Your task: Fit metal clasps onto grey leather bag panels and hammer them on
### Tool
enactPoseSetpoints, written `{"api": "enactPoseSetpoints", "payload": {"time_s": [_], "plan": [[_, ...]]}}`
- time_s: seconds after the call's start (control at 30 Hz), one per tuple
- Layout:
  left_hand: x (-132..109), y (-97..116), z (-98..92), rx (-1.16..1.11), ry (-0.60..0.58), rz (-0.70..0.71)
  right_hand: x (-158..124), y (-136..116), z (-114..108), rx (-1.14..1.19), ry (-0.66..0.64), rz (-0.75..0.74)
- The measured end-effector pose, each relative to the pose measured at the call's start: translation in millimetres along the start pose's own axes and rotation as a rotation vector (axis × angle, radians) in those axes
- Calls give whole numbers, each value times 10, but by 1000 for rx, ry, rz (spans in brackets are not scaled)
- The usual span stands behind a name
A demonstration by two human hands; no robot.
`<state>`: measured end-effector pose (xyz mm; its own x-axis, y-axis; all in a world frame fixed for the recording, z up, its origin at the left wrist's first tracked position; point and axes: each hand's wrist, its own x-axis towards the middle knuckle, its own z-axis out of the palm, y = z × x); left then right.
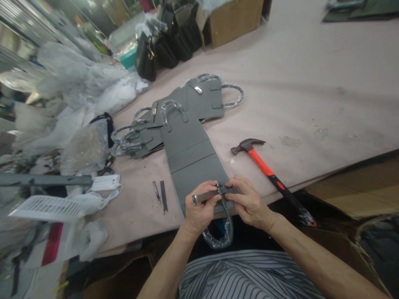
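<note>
A long grey bag panel (191,153) lies flat on the pinkish table (311,83), its near end at the table's front edge. My left hand (199,211) is closed round a short metal rod tool (204,196) held against that near end. My right hand (247,203) pinches the panel's edge beside the tool, fingers pressed together. A plastic-wrapped handle (221,236) hangs from the panel below the table edge, between my hands.
A red-handled claw hammer (264,166) lies to the right, its grip over the edge. Two small dark metal strips (160,194) lie left of the panel. More grey panels (199,99) are stacked behind; black bags (165,45), a cardboard box (233,20) and plastic wrapping (77,91) crowd the left.
</note>
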<state>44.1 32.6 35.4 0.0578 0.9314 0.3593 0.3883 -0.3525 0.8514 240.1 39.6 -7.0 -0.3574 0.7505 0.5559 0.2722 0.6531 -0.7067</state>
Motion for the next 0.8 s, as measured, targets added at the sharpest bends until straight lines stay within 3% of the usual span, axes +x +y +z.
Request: {"api": "enactPoseSetpoints", "payload": {"time_s": [0.27,0.47,0.8], "plan": [[38,41,-3,105,-62,59,8,-5,-9,-13,-1,5],[-2,78,26,243,-68,200,8,-1,-29,24,34,13],[47,82,46,244,-81,201,-25,19,15,42,76,39]]}}
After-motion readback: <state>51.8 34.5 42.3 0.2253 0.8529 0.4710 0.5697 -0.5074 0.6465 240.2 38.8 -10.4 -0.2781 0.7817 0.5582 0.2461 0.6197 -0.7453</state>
